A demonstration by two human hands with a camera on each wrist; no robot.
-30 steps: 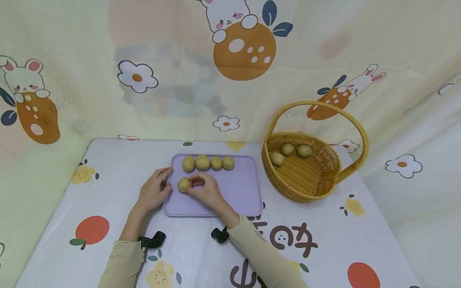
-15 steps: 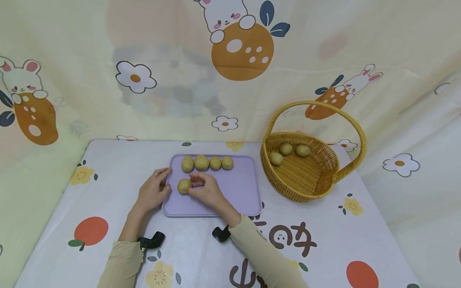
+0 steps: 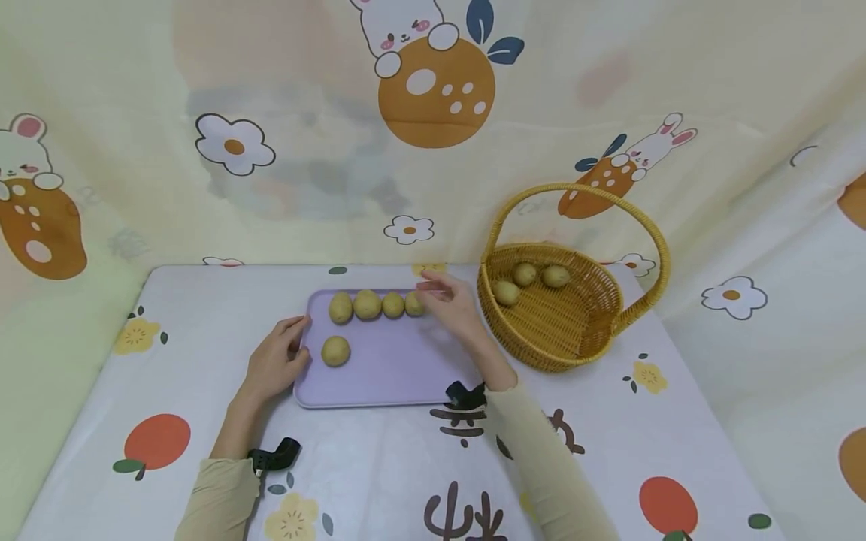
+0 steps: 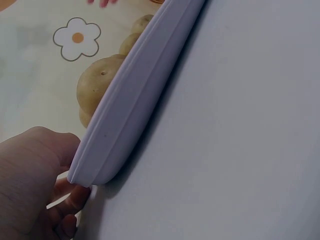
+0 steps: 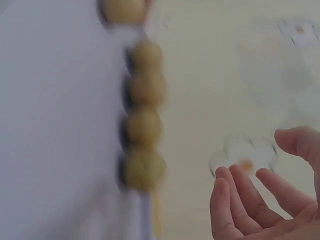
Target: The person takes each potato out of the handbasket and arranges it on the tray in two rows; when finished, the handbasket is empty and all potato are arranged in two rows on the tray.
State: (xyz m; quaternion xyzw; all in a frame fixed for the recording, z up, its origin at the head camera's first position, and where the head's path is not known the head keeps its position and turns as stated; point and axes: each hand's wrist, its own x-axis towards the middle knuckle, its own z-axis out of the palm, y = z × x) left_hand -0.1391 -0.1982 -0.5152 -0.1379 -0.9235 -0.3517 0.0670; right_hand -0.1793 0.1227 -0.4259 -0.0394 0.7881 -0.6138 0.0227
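Observation:
A lilac tray [image 3: 392, 368] lies on the table, with a row of several potatoes [image 3: 367, 304] along its back edge. One more potato [image 3: 335, 351] sits alone in front of the row's left end. My left hand [image 3: 274, 361] grips the tray's left edge; in the left wrist view the thumb [image 4: 65, 147] meets the rim and the bent fingers [image 4: 72, 200] show beyond it. Over the tray's back right corner, my right hand [image 3: 453, 304] holds nothing, its fingers parted and loosely bent, and overlaps the row's rightmost potato in the head view.
A yellow wicker basket [image 3: 534, 357] with a tall arched handle stands right of the tray. Inside, at its back left, lie 3 potatoes [image 3: 524, 274]. A patterned cloth [image 3: 169, 376] covers the table, and a printed curtain [image 3: 304, 210] hangs behind it.
My right hand has let go of the lone front potato, lifted, and moved right and back toward the basket. The left hand stays at the tray's edge. The head view has shifted slightly.

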